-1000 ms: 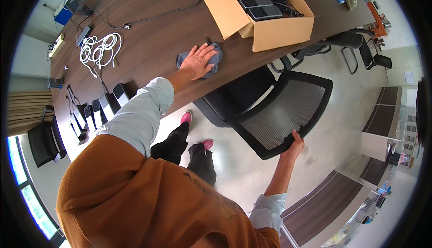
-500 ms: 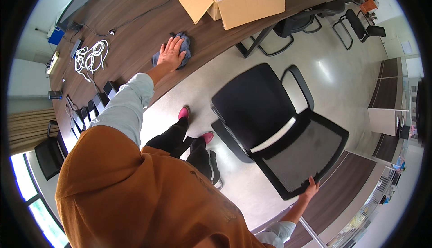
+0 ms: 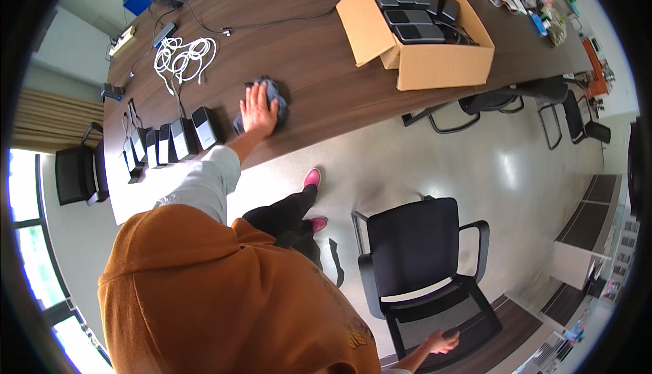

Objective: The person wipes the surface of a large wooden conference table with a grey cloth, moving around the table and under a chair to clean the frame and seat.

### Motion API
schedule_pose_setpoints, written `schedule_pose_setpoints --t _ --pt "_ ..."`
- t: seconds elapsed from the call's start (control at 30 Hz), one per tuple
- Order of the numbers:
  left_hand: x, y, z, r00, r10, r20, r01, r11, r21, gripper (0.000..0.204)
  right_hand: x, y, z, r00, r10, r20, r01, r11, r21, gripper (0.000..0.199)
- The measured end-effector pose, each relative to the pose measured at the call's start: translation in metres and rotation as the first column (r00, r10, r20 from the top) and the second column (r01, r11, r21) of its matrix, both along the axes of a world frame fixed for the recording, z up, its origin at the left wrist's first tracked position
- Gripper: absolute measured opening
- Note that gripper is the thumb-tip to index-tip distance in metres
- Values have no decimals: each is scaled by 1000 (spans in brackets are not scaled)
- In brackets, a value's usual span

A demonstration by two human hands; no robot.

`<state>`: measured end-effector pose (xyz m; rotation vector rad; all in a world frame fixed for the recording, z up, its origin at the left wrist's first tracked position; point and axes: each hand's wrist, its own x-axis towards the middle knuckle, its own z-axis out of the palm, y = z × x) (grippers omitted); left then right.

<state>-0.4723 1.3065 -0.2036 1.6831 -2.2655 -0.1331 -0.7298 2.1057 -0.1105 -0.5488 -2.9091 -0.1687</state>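
Observation:
My left hand [image 3: 258,110] lies flat on a crumpled dark grey-blue cloth [image 3: 277,97] on the brown wooden table [image 3: 305,62], fingers stretched out over it. To its left stands a row of black-and-white box-shaped devices [image 3: 204,126], several with cables attached. At the lower right, my right hand [image 3: 441,342] is over the mesh panel of a black armchair [image 3: 413,248], its fingers loosely bent and apart. Nothing shows in that hand. Whether it touches the mesh, I cannot tell.
A cardboard box [image 3: 445,68] full of black devices and cables stands near the table's edge. White coiled cables [image 3: 183,60] lie at the left. Several other black chairs [image 3: 75,174] stand around the table. Small items [image 3: 519,1] lie at its far right end. Low cabinets [image 3: 587,214] line the right.
My right hand has let go of the armchair's mesh edge. The armchair has turned and sits lower in view. My left hand stays on the cloth, while the whole view has shifted.

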Motion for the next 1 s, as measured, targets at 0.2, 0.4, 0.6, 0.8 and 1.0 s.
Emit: schedule_pose_setpoints --t 0.2,0.4,0.6,0.8,1.0 --pt "-35 -102 20 995 100 -28 -99 994 44 59 -13 -166 -24 852 517 -78 -484 724 -491 53" --pt "-92 38 56 622 -783 -14 747 589 308 59 -43 -317 -38 540 835 -102 -701 380 -604 51" --pt "-28 -2 50 867 -482 123 449 865 224 67 -64 -420 -13 475 880 13 -683 378 -625 43" --pt "45 -154 4 981 186 -49 -190 977 -93 61 -80 -461 -33 378 925 35 -679 302 -670 41" --pt "18 -32 28 993 34 -117 -39 999 -37 63 -86 -494 -35 321 944 74 -553 250 -795 39"
